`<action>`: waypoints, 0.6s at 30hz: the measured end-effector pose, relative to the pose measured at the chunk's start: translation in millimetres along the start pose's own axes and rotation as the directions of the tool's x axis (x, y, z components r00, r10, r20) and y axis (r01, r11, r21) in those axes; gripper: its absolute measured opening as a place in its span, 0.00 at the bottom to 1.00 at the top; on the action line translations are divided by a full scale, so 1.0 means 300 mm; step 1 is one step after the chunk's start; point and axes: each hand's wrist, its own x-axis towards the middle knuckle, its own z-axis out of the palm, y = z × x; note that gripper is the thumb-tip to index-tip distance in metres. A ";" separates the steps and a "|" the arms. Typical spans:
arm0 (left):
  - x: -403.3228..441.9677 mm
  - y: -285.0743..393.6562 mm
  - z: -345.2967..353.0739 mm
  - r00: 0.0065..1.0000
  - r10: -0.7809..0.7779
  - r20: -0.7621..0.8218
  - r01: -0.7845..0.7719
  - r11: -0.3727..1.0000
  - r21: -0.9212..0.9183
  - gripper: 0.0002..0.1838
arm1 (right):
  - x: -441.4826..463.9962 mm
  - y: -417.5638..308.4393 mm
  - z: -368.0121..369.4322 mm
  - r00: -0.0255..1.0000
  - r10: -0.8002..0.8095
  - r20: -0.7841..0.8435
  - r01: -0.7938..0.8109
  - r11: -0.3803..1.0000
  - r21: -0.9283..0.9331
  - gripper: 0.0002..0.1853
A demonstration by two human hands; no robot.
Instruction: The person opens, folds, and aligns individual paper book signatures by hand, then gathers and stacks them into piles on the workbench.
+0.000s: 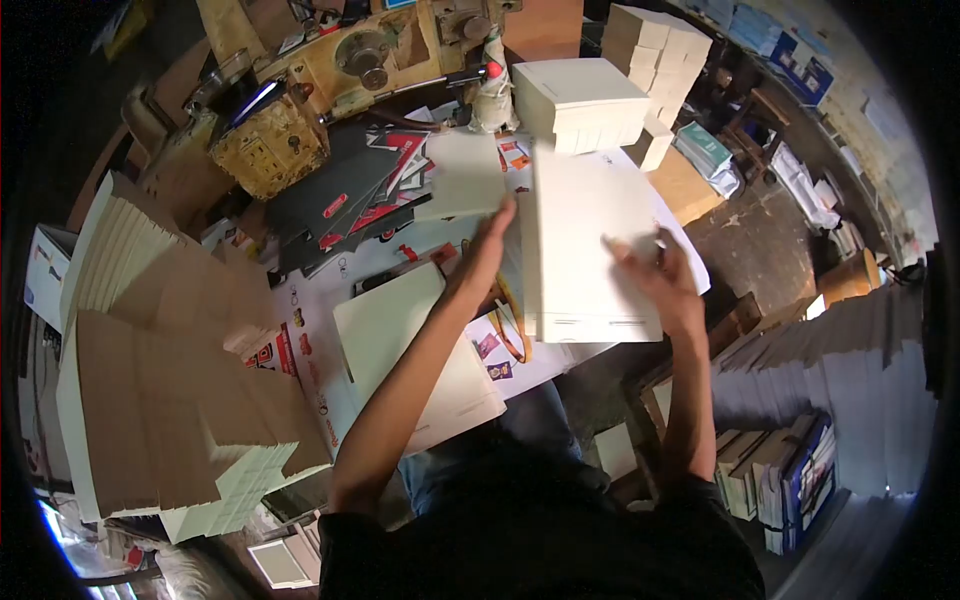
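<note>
A thick stack of cream paper blocks [590,235] lies on the table in front of me, its near edge close to the table's front. My left hand [484,262] is held edge-on at the stack's left side, fingers stretched out; whether it touches the stack I cannot tell. Over the right part of the top sheet is my right hand [660,280], slightly blurred, with thumb and fingers apart. Left of the stack, partly behind my left forearm, lie pale paper booklets [385,310]. An orange loop-shaped handle [517,335] shows between them and the stack.
Tall paper stacks [180,390] rise on the left. Behind the work stand more paper blocks [580,95], a wrapped cone-shaped bottle [493,90] and a worn yellowish machine [270,145]. Dark printed covers [335,190] lie at the back left. More paper piles [820,370] stand at right.
</note>
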 end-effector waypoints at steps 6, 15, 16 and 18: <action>0.271 -0.325 0.106 0.946 -0.280 0.162 0.272 0.960 0.071 0.42 | 0.113 0.288 -0.100 0.965 0.261 0.001 -0.261 0.965 -0.015 0.39; 0.229 -0.242 0.207 0.996 -0.085 0.001 0.078 0.922 0.379 0.49 | 0.112 0.214 -0.133 0.951 0.292 -0.097 -0.301 0.949 -0.090 0.42; 0.222 -0.229 0.230 0.996 -0.083 -0.030 0.086 0.858 0.507 0.48 | 0.119 0.263 -0.121 0.952 0.291 -0.100 -0.299 0.950 -0.085 0.42; 0.200 -0.205 0.256 0.995 -0.079 -0.060 0.099 0.781 0.617 0.46 | 0.111 0.299 -0.092 0.994 0.111 0.016 -0.111 0.994 -0.021 0.53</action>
